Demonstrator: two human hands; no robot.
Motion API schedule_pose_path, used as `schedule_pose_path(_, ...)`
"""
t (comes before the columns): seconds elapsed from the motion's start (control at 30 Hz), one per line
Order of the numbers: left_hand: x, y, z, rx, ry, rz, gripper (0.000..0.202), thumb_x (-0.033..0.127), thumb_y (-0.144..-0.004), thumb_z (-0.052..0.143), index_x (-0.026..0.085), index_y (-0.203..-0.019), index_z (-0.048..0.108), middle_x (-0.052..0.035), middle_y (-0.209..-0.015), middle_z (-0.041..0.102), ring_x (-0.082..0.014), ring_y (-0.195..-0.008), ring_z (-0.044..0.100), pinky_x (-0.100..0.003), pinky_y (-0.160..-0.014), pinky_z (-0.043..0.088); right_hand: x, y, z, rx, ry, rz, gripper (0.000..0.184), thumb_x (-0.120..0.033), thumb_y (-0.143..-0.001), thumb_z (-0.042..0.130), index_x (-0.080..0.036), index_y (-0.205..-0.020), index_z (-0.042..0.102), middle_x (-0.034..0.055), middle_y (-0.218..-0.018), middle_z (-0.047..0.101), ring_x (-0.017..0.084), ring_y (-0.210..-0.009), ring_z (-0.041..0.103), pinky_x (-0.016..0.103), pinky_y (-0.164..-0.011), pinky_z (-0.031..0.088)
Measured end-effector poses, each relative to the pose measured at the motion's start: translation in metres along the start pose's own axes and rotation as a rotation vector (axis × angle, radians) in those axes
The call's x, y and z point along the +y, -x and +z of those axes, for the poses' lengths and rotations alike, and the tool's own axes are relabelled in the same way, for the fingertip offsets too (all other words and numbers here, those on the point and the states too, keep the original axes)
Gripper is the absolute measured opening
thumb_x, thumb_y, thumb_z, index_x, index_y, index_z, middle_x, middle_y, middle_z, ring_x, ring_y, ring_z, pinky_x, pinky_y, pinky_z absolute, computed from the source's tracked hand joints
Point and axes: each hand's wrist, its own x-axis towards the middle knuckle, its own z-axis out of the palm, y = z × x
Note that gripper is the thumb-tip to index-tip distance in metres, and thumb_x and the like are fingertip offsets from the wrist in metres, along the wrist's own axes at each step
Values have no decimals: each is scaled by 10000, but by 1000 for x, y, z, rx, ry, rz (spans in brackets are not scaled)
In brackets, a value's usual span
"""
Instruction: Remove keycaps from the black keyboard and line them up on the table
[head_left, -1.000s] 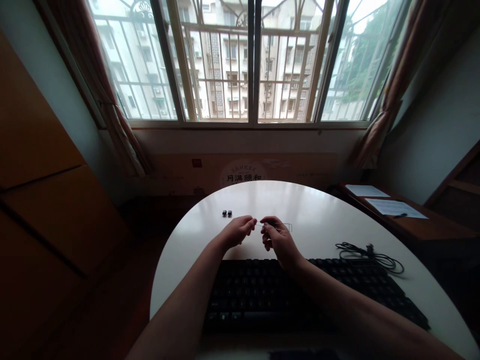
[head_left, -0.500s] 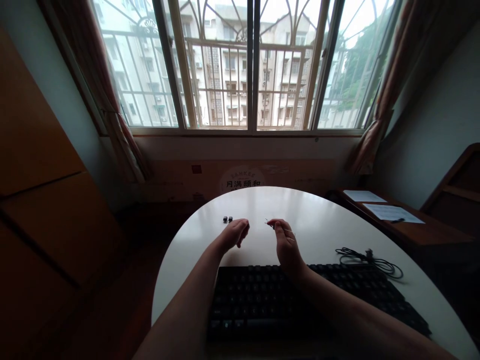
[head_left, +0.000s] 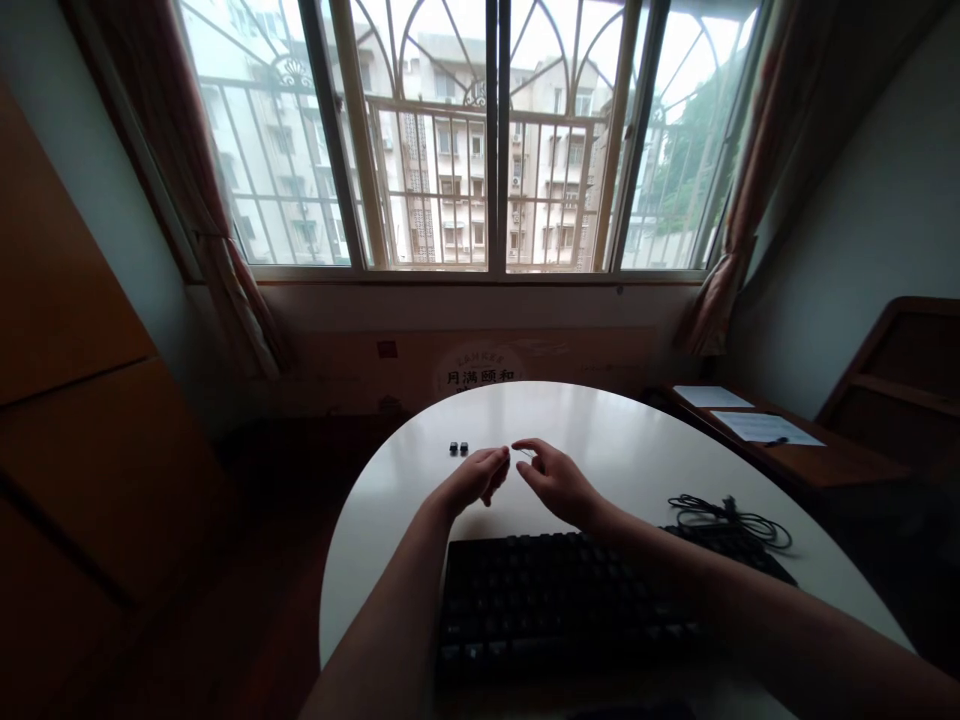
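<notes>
My left hand (head_left: 480, 476) is closed above the white table, its thumb and fingers pinched together; whatever sits between them is too small and hidden to make out. Close by on its right, my right hand (head_left: 556, 482) has its thumb and forefinger curved toward the left fingertips. A thin wire piece (head_left: 527, 454) shows faintly between those right fingers. Two small black keycaps (head_left: 458, 449) stand side by side on the table, just beyond the left hand. Under my forearms lies a black keyboard (head_left: 525, 600), partly covered by the right arm.
A coiled black cable (head_left: 739, 520) lies behind the keyboard on the right side of the round white table (head_left: 375, 520). Papers (head_left: 765, 428) and a dark pen rest on a brown wooden surface beyond the table's right edge. A barred window is ahead.
My right hand has moved left and turned, closing the gap to my left hand. The wire piece now shows near the right fingertips. The view has shifted slightly.
</notes>
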Motion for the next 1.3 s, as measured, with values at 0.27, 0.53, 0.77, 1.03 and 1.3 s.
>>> schedule_pose_path(0.27, -12, -4, -7, 23, 45, 41, 498, 613, -891, 384, 179, -658, 461, 30, -564, 423, -97, -441, 417, -207, -359, 350, 10, -35, 6, -58, 226, -118, 248, -330, -831, 650, -189, -1022, 720, -10, -703, 632, 127, -610, 547, 257, -614, 416)
schedule_pose_path(0.53, -25, -8, -16, 359, -388, -124, 598, 569, -951, 169, 190, -680, 545, -53, -644, 568, -202, -614, 567, -307, -558, 444, 28, -67, 21, -153, 272, -117, 195, -326, -858, 645, -183, -963, 726, 45, -897, 723, 154, -720, 649, 270, -685, 471)
schedule_pose_path(0.77, -29, -1, -33, 686, -440, -190, 639, 569, -953, 164, 209, -643, 590, -113, -761, 681, -286, -818, 627, -361, -723, 418, 60, -101, 36, -271, 392, 26, 167, -276, -860, 645, -178, -956, 741, 38, -886, 736, 105, -536, 634, 225, -588, 460)
schedule_pose_path(1.03, -34, 1, -48, 1029, -282, -177, 732, 551, -968, 57, 237, -557, 576, -77, -684, 678, -272, -744, 617, -343, -686, 400, 64, -125, 57, -332, 548, 40, 210, -305, -815, 686, -242, -1001, 758, 19, -958, 739, 175, -816, 659, 234, -713, 456)
schedule_pose_path(1.3, -41, -2, -50, 1039, -330, -180, 750, 567, -966, 64, 229, -588, 615, -87, -720, 690, -272, -750, 613, -338, -666, 390, 65, -133, 65, -379, 572, 29, 275, -372, -820, 682, -251, -1056, 754, 33, -954, 734, 192, -815, 645, 251, -702, 452)
